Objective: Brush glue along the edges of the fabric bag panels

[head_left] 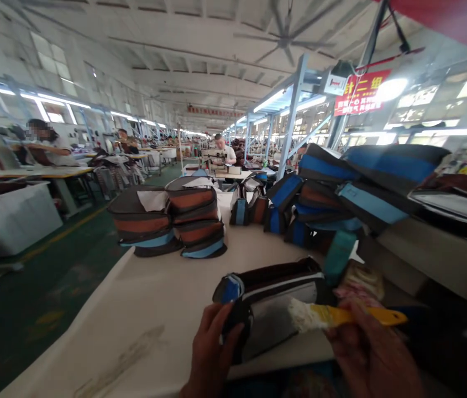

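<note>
A dark fabric case with a grey side panel and a blue end stands near the table's front edge. My left hand is closed on its left end, thumb and fingers gripping the dark edge. My right hand holds a yellow-handled brush between thumb and fingers. The brush's pale, clumped bristles point left, at the right part of the grey panel; whether they touch it I cannot tell.
Striped cases are stacked at the table's back left. Blue and black cases pile up at the right, near a teal container. People sit at machines farther back.
</note>
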The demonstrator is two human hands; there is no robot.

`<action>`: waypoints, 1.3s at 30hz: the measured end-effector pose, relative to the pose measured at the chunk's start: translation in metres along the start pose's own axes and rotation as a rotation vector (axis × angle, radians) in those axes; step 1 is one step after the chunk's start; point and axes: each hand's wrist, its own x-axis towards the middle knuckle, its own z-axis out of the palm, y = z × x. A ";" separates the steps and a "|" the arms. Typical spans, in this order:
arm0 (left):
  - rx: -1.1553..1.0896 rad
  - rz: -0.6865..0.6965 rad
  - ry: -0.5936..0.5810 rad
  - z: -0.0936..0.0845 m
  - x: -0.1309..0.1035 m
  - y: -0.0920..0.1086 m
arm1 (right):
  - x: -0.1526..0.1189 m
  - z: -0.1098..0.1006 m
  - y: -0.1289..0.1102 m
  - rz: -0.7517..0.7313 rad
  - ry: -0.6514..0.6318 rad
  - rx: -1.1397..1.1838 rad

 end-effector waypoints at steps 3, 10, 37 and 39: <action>-0.013 -0.033 -0.022 0.011 0.014 0.008 | -0.005 0.018 -0.008 0.091 0.041 0.066; -0.043 -0.004 -0.124 0.022 0.044 0.027 | 0.011 0.035 -0.023 0.198 0.010 0.319; -0.094 -0.119 -0.129 0.028 0.024 0.007 | 0.038 0.094 -0.007 -0.108 -0.062 -0.017; -0.088 -0.210 -0.115 0.032 0.018 -0.009 | 0.031 0.096 -0.006 -0.130 -0.121 -0.024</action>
